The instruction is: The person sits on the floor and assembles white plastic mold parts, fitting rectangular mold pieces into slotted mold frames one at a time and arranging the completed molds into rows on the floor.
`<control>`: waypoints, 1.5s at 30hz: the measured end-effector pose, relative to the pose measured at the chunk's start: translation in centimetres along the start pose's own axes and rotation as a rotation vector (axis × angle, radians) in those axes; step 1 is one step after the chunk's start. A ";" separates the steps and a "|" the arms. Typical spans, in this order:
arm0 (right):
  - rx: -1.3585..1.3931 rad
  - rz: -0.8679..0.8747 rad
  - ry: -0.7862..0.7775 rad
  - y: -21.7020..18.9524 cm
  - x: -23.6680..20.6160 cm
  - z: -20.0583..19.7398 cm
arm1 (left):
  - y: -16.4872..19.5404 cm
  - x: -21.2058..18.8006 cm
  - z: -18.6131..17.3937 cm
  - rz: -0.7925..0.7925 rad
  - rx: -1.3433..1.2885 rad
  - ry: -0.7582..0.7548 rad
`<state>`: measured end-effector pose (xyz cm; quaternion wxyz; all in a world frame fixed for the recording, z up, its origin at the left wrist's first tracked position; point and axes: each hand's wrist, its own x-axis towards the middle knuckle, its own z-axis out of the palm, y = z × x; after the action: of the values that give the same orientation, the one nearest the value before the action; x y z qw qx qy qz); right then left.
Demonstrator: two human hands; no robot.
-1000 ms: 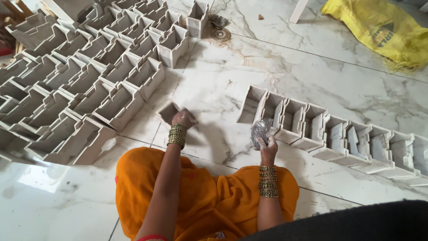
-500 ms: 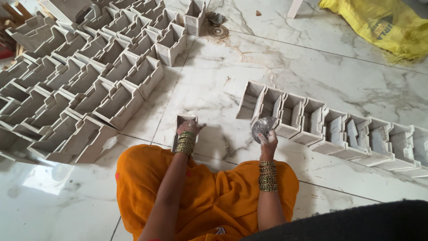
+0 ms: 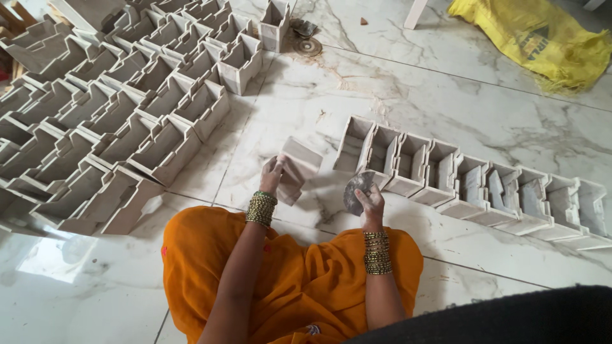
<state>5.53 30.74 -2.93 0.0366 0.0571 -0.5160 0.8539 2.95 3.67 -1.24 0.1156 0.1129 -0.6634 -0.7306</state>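
**Stone box and disc held above a marble floor**

The left hand [image 3: 273, 175] grasps a small pale stone box [image 3: 296, 169], lifted off the floor [image 3: 446, 95] and tilted, just in front of an orange-draped knee [image 3: 210, 255]. The right hand [image 3: 371, 202] is clenched around a grey disc [image 3: 357, 190], held upright near the box and touching the near end of a row of open boxes [image 3: 472, 181] that runs to the right. A larger field of boxes [image 3: 121, 121] lies to the left. Bangles [image 3: 377, 252] ring both wrists. A yellow sack [image 3: 535, 38] lies at the far right.
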 end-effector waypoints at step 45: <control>-2.270 -0.483 -0.652 1.1 -3.7 14.5 | -1.0 0.0 2.2 0.443 0.390 0.124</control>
<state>9.91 17.31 2.27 0.0926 0.3004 -0.9339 -0.1701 2.23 5.89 -2.07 0.2885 0.0297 -0.7915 -0.5380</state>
